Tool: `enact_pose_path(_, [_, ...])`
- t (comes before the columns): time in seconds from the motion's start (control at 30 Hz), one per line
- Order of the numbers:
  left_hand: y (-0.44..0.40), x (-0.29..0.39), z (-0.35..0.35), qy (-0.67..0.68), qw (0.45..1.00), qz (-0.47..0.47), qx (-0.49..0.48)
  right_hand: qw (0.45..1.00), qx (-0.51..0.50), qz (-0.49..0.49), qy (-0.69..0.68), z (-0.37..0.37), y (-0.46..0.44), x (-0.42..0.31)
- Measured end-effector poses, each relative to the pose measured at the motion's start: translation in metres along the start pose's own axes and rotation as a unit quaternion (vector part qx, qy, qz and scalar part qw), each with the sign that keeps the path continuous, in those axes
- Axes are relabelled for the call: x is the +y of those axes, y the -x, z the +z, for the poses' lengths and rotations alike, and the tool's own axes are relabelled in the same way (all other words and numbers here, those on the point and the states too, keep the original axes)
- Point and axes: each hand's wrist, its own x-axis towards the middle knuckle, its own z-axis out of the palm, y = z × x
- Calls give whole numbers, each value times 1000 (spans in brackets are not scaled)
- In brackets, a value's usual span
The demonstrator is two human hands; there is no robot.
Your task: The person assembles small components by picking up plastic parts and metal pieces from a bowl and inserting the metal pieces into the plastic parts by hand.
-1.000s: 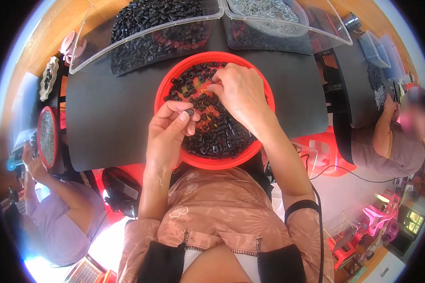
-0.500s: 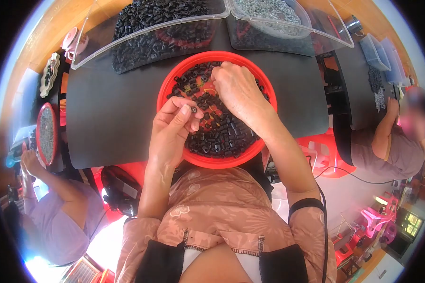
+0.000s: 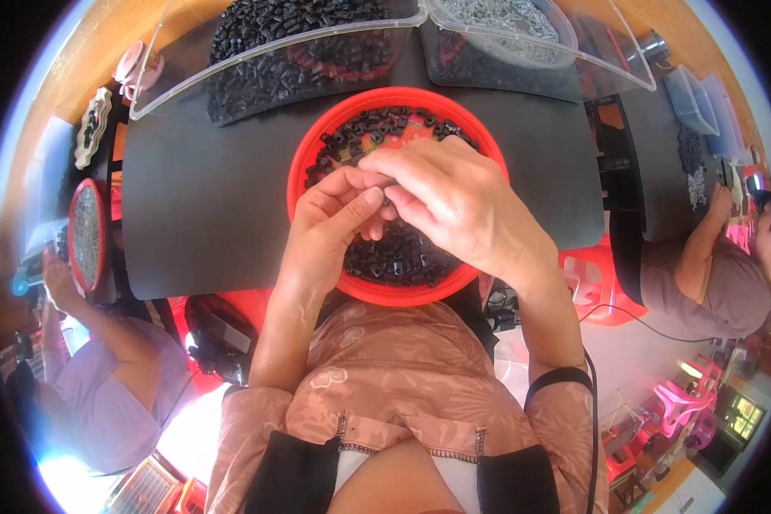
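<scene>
My left hand is closed in a pinch on a small black plastic part, which shows only as a dark bit between the fingertips. Fingers of my right hand meet the left fingertips at that part and are pinched too; whatever they hold is hidden. Both hands are over a round red tray with a raised rim. Many small black plastic parts lie loose in the tray, some heaped at its near side and others along the far side.
Clear bins hold black parts and small silvery pieces behind the tray on the dark table. One person sits at right, another at left beside a red-rimmed tray. A cable hangs near my right arm.
My right hand has come from the far part of the tray back toward me and met my left fingertips. The left hand stays pinched and has shifted slightly right.
</scene>
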Motion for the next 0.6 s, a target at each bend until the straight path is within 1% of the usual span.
enact_pose_path(0.07, [-1, -3, 0, -3, 1000, 12, -4, 999, -27, -15, 43, -3, 1, -5])
enact_pose_path(0.17, [2, -4, 3, 10, 1000, 14, 17, 995, -19, -32, 89, -1, 4, -14])
enact_pose_path(0.27, [1, -8, -1, 15, 1000, 24, -13, 993, 8, -39, 109, 5, 9, -17])
enact_pose_path(0.37, [4, -6, 0, 20, 1000, -20, -5, 999, 2, -4, 42, 1, 11, -16])
enact_pose_path(0.47, [5, 0, 3, 49, 997, -57, -34, 996, 3, 61, -64, -1, 17, -13])
enact_pose_path(0.5, [5, -1, 1, 62, 995, -66, -41, 996, 17, 61, -68, -1, 17, -13])
enact_pose_path(0.57, [5, -2, -1, 70, 995, -58, -37, 994, 44, 60, -76, -2, 16, -12])
enact_pose_path(0.6, [5, -3, -2, 74, 995, -54, -35, 989, 54, 89, -102, -1, 16, -13])
